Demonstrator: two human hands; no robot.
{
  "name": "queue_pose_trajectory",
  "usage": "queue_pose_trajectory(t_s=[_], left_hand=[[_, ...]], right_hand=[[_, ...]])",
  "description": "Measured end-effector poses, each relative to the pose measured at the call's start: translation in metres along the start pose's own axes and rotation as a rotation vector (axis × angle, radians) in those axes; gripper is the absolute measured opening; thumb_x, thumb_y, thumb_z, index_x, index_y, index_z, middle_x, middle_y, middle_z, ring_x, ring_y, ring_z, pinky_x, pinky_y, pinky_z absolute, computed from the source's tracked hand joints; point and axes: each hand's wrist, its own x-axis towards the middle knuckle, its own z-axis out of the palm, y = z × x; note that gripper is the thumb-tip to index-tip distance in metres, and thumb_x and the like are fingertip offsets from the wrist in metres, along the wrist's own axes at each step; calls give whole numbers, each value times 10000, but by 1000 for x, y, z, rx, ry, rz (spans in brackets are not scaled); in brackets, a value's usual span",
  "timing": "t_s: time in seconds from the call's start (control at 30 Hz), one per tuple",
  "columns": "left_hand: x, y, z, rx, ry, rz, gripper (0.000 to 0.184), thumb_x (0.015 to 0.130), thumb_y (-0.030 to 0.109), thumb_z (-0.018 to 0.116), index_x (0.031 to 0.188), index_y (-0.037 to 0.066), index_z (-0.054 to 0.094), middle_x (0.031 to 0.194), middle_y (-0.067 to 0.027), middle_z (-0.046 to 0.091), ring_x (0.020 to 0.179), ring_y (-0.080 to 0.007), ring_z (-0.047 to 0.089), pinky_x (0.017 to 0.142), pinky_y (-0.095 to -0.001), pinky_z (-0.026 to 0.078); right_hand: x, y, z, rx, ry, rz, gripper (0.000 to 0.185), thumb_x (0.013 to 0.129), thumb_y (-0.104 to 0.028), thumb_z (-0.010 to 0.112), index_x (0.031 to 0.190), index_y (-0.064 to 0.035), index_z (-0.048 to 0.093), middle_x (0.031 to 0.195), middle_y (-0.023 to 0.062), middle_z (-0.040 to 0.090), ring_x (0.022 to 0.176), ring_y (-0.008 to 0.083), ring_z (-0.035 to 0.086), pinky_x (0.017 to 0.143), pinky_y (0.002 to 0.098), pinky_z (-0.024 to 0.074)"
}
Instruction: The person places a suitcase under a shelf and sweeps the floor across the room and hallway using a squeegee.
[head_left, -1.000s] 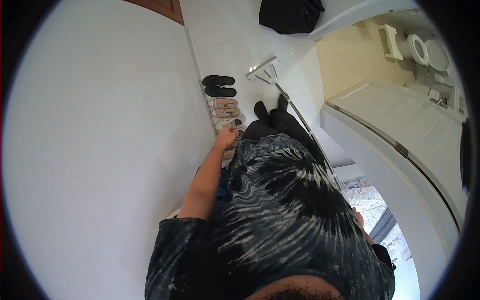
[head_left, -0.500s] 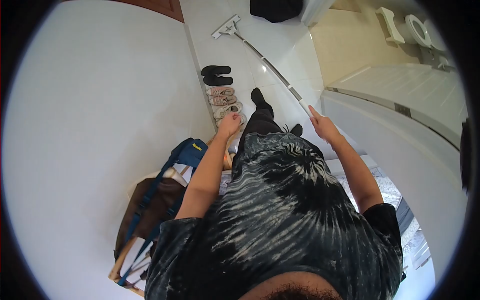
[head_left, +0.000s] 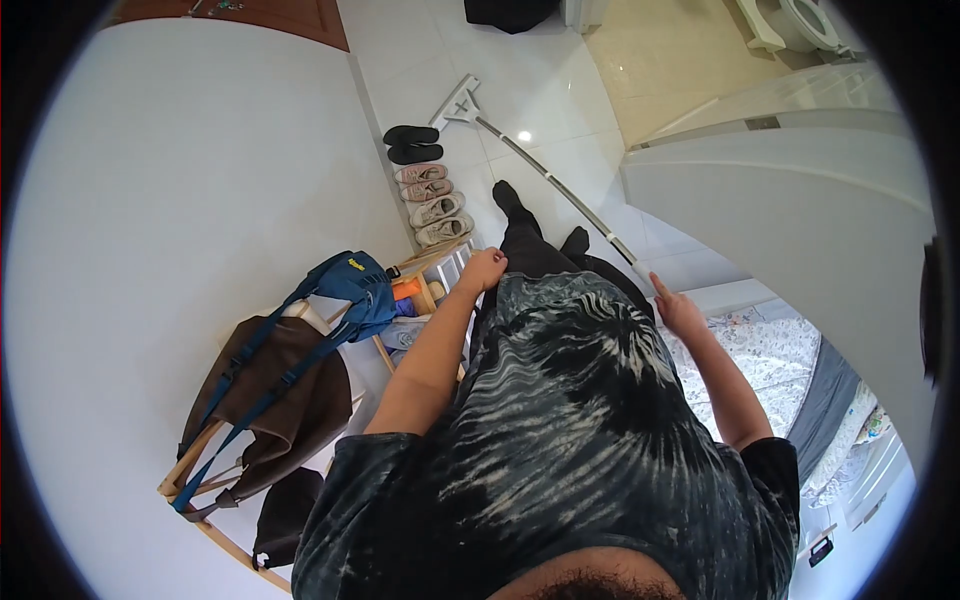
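My right hand (head_left: 680,310) is wrapped round the white grip end of a long-handled floor squeegee or mop (head_left: 578,200), its index finger stretched along the handle. The flat white head (head_left: 459,104) rests on the tiled floor beside black slippers (head_left: 414,145). My left hand (head_left: 485,269) hangs in front of my left thigh with its fingers curled and nothing visible in them. Pink sneakers (head_left: 424,181) and white sneakers (head_left: 438,220) stand in a row along the wall.
At the left, a wooden rack (head_left: 205,455) holds a blue bag (head_left: 352,290) and a brown bag (head_left: 285,385). A white door (head_left: 760,160) stands at the right, beyond it a toilet (head_left: 805,25). A black bag (head_left: 512,12) lies at the top.
The mop first swung forward and left, then came back a little towards me, its head now near the slippers. My right hand came into fuller view on the handle. More of the rack shows.
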Motion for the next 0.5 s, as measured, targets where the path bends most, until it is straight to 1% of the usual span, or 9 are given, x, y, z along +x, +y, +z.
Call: queue_pose_trajectory(t_s=[0.07,0.1,0.13,0.2,0.27,0.3,0.37,0.43,0.5], left_hand=[[7,8,-11,-33,45,2,361,850,318,561,1069,43,641,1044,-172,672,1003,-336,630,887,-392,485],[6,9,-16,-20,39,5,362,846,321,560,1063,43,642,1042,-168,673,1001,-334,630,886,-392,486],[11,11,-16,-33,47,10,362,846,321,560,1063,43,642,1042,-168,673,1001,-334,630,886,-392,486],[21,11,-18,-94,58,-1,362,845,318,560,1058,37,643,1034,-169,674,993,-336,631,880,-397,487],[24,9,-10,-74,39,25,359,845,314,561,1054,34,643,1028,-170,674,989,-336,631,877,-397,488],[29,12,-10,-50,33,55,356,845,311,562,1050,31,643,1022,-171,674,985,-336,632,875,-398,488],[21,18,-12,-50,12,76,353,845,308,563,1046,29,643,1017,-175,674,985,-335,631,875,-397,488],[21,19,-7,-99,7,86,349,845,305,567,1043,28,644,1013,-185,670,988,-331,630,874,-393,488],[19,12,0,-66,-1,89,349,845,308,567,1043,30,645,1018,-182,670,989,-330,630,875,-393,488]], right_hand=[[-3,3,-27,-68,-14,-24,591,958,-229,474,1486,-297,217,791,256,637,740,447,620,683,551,479],[-18,4,-17,-59,-1,1,577,959,-246,474,1480,-308,234,760,240,631,717,431,621,660,538,480],[-23,6,-27,-74,5,-3,577,959,-246,474,1480,-308,234,760,240,631,717,431,621,660,538,480],[-42,6,-41,-125,16,84,544,957,-258,483,1462,-316,291,766,227,633,701,417,621,639,523,480],[-89,18,-34,-97,89,141,506,954,-269,496,1437,-319,353,761,213,629,680,409,614,619,510,477],[-119,23,-31,-135,-3,242,481,970,-309,461,1433,-353,336,797,197,625,738,383,631,650,494,488],[-197,28,-1,-171,27,335,473,975,-316,465,1433,-343,351,733,188,593,622,385,607,569,500,473],[-256,23,15,-153,-16,476,475,969,-308,481,1429,-347,369,706,174,578,613,381,602,558,496,468],[-286,21,35,-61,47,429,499,958,-285,504,1437,-306,368,706,170,582,620,374,606,571,500,470]])
